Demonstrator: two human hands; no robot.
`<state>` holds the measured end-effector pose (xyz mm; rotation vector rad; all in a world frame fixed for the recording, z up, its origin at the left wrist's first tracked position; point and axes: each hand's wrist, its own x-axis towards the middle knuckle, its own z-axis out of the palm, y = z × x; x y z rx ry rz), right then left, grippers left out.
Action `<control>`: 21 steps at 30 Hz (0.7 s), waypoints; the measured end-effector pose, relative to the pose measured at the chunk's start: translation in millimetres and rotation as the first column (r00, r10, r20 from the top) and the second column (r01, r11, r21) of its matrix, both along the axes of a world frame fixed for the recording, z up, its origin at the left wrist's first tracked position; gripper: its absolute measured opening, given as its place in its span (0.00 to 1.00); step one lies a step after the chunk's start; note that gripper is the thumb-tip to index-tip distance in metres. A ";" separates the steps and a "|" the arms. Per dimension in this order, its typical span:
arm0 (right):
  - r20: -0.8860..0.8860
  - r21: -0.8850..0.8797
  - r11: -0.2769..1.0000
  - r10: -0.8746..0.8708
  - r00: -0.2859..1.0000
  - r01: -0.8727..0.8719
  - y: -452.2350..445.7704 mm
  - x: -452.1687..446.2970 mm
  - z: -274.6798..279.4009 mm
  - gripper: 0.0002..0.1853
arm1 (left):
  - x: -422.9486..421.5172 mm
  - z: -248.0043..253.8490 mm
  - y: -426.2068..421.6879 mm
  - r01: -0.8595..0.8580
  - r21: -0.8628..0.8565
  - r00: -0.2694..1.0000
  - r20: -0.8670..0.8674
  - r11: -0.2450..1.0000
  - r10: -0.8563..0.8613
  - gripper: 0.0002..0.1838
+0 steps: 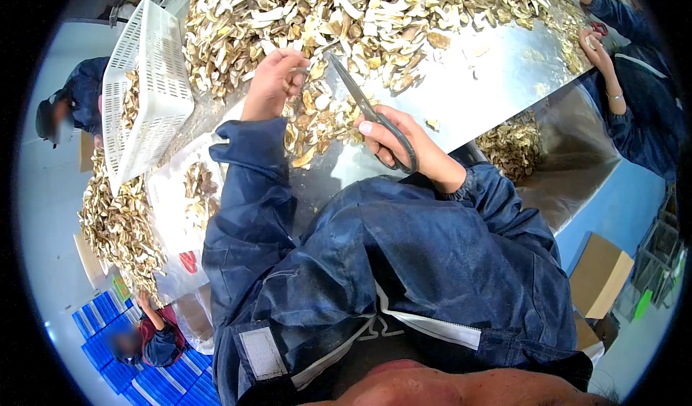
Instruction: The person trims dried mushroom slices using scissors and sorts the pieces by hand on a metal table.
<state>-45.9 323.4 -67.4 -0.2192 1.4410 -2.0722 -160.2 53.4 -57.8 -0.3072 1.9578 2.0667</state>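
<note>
My right hand [404, 141] is wrapped round the handles of black scissors [356, 90]. Their blades point up and left toward the mushroom heap, and look nearly together. To the left, the fingers of my left hand [272, 83] pinch a small pale slice of dried mushroom [300, 69], mostly covered by the fingertips. A large heap of sliced dried mushrooms [288, 17] spreads over the metal table [461, 82] beyond both hands. Between my forearms lies a smaller pile of mushroom slices [308, 128], close to the table's near edge.
A white perforated basket [155, 74] stands tilted at left, with mushrooms inside. Below it are a white tray [169, 197] and another mushroom pile [119, 219]. A lined container of mushrooms [512, 146] sits at right. Co-workers [634, 82] are at the right and left edges.
</note>
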 end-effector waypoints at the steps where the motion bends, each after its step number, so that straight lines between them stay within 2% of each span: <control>1: 0.001 0.001 1.000 -0.003 1.000 0.003 0.2 0.2 0.0 0.16 | -6.6 -3.4 3.4 0.042 -0.271 0.999 0.009 0.962 -0.041 0.11; 2: 0.004 0.002 1.000 -0.006 1.000 0.006 0.4 0.7 0.4 0.16 | -8.4 -7.4 7.3 0.034 -0.517 0.989 -0.108 0.856 -0.105 0.12; 4: 0.009 -0.002 1.000 -0.014 1.000 0.014 0.3 1.1 0.4 0.16 | -10.1 -19.9 11.9 -0.092 -0.871 0.913 -0.267 0.482 -0.308 0.15; 5: 0.013 -0.009 1.000 -0.021 1.000 0.021 0.2 1.1 0.2 0.16 | -11.7 -33.7 7.1 -0.166 -0.850 0.875 -0.361 0.501 -0.322 0.17; 9: 0.039 -0.054 0.998 -0.032 0.999 0.034 1.9 1.3 1.6 0.16 | 4.1 -9.1 12.9 0.016 -0.866 0.921 -0.181 0.499 -0.344 0.16; 12: 0.031 -0.061 0.998 -0.017 0.999 0.019 2.4 0.5 -1.9 0.15 | 17.1 -10.2 2.6 0.026 -0.822 0.908 -0.219 0.569 -0.358 0.14; 13: 0.023 -0.067 0.997 -0.022 1.000 0.023 2.0 0.4 -2.2 0.15 | 20.9 -12.7 -2.0 0.053 -0.722 0.895 -0.272 0.690 -0.354 0.08; 14: 0.015 -0.072 0.997 -0.028 1.000 0.029 1.9 0.7 -2.3 0.15 | 22.2 -10.7 -8.8 0.120 -0.506 0.958 -0.168 0.854 -0.234 0.07; 15: 0.007 -0.076 0.997 -0.034 0.999 0.034 2.3 0.9 -2.4 0.15 | 23.6 -2.1 -12.8 0.131 -0.249 0.989 -0.026 0.960 -0.142 0.05; 16: 0.024 -0.083 0.996 -0.035 0.999 0.037 2.7 1.0 -2.7 0.15 | 25.9 5.2 -14.6 0.085 0.023 0.987 0.137 0.996 -0.087 0.05; 17: 0.041 -0.091 0.995 -0.034 0.999 0.037 2.4 0.9 -3.4 0.15 | 30.7 9.3 -11.7 0.025 0.170 0.992 0.116 0.985 -0.045 0.02; 20: 0.044 -0.102 0.995 -0.018 0.999 0.022 2.3 -0.3 -5.2 0.16 | 30.1 1.4 -26.6 -0.039 0.399 0.994 0.108 0.916 -0.005 0.09; 21: 0.039 -0.102 0.995 -0.013 0.999 0.017 2.9 -0.3 -6.1 0.17 | 29.2 3.4 -25.9 -0.006 0.441 0.996 0.078 0.898 -0.031 0.18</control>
